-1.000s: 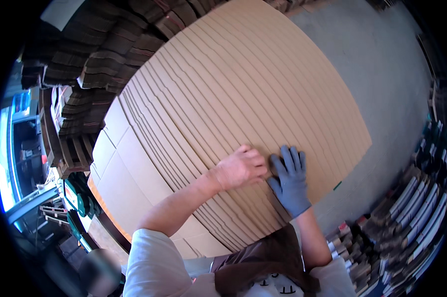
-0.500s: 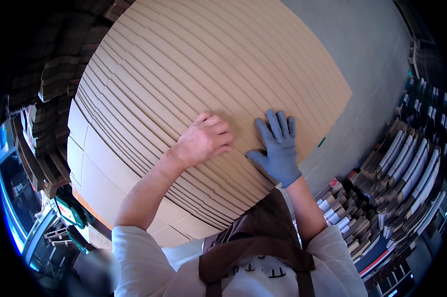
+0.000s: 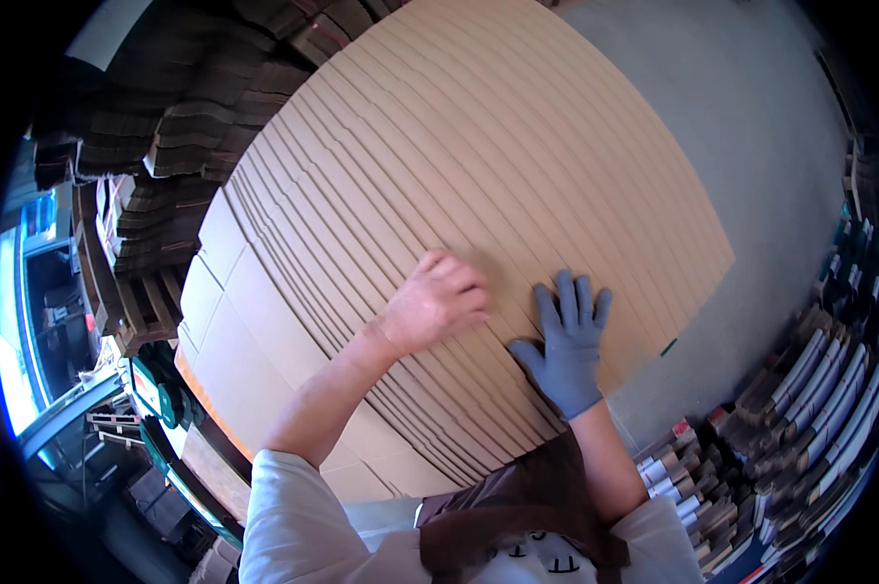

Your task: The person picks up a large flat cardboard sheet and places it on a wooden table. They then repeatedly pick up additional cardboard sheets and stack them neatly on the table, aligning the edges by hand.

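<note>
A broad fan of overlapping brown cardboard sheets (image 3: 517,175) spreads out in front of me, their edges running in slanting rows. My bare left hand (image 3: 438,302) rests on the middle of the fan with its fingers curled in. Whatever is under those fingers, if anything, is hidden. To its right, my right hand (image 3: 566,346) wears a grey glove and lies flat on the sheets, fingers spread, thumb pointing left. At the left, a smoother, creased cardboard face (image 3: 255,311) shows beside the tightly packed edges.
Dark stacks of flattened cardboard (image 3: 206,127) and a wooden pallet (image 3: 118,307) stand at the left. Grey floor (image 3: 751,165) lies beyond the sheets at right. Bundled cardboard stacks (image 3: 800,399) fill the lower right. A small green strip (image 3: 668,347) is by the right edge.
The whole view has shifted, so the sheets and both hands appear farther right and lower. On the cardboard, both hands keep nearly the same places and poses.
</note>
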`<state>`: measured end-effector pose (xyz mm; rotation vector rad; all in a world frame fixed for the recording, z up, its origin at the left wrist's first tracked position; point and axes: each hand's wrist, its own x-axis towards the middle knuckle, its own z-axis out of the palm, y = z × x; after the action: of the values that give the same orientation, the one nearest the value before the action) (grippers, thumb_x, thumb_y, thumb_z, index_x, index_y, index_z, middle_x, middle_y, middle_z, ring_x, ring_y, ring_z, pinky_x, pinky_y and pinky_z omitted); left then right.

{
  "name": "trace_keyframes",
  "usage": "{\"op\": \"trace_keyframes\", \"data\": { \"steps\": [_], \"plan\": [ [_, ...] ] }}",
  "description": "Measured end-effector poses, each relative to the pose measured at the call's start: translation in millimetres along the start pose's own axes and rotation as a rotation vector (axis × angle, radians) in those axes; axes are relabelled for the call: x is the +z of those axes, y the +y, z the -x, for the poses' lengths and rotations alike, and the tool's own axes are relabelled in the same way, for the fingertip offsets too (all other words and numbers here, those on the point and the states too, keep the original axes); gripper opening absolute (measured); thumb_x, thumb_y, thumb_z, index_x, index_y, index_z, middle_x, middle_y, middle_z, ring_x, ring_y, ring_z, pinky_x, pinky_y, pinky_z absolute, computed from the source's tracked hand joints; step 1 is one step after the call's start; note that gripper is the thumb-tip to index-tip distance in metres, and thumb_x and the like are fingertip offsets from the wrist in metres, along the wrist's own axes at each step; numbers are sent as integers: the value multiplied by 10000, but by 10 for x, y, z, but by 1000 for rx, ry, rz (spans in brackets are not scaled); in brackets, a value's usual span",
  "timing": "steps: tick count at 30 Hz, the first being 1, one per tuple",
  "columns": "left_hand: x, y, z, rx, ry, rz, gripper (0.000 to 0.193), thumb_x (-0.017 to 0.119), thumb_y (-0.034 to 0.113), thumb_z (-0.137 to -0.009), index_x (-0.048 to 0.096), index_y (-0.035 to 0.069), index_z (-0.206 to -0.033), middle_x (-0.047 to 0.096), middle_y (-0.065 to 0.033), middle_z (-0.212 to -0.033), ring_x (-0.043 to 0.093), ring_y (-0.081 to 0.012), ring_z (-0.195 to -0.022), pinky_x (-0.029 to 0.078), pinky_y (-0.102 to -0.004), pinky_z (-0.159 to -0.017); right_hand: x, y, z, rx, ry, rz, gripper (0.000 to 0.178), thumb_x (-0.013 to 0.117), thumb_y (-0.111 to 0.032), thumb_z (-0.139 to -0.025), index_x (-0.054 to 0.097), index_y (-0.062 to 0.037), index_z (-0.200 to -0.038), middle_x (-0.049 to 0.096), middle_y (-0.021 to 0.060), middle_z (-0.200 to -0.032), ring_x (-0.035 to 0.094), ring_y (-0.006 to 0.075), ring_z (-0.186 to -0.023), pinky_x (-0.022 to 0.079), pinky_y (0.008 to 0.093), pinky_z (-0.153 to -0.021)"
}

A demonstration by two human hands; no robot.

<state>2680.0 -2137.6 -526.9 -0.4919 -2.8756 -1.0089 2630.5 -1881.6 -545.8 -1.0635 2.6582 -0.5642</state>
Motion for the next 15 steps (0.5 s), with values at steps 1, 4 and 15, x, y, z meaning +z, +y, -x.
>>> {"op": "trace_keyframes", "data": {
  "steps": [1, 4, 15],
  "plan": [
    [-80, -59, 62, -44, 30, -46, 249, 817, 257, -781, 682, 132, -949, 615, -10, -1004, 577, -240, -997, 448, -423, -946, -8, -2, -4, 1, -18, -6, 834, 817, -481, -745, 530, -95, -1426, 367, 214, -1570, 311, 474, -1437, 144, 735, -1167],
    [-187, -219, 185, -83, -8, -99, 243, 817, 273, -790, 679, 142, -942, 611, -4, -1018, 567, -245, -1018, 443, -417, -948, 17, -17, -8, -8, -33, -5, 848, 821, -470, -745, 510, -103, -1442, 360, 216, -1575, 305, 482, -1438, 143, 741, -1168],
    [-132, -305, 220, -59, -35, -65, 235, 795, 324, -830, 668, 155, -934, 615, 19, -1018, 567, -227, -1054, 429, -413, -983, 26, 7, -2, -2, -61, -3, 863, 833, -447, -742, 476, -110, -1453, 318, 209, -1609, 294, 493, -1444, 136, 741, -1169]
  ]
}}
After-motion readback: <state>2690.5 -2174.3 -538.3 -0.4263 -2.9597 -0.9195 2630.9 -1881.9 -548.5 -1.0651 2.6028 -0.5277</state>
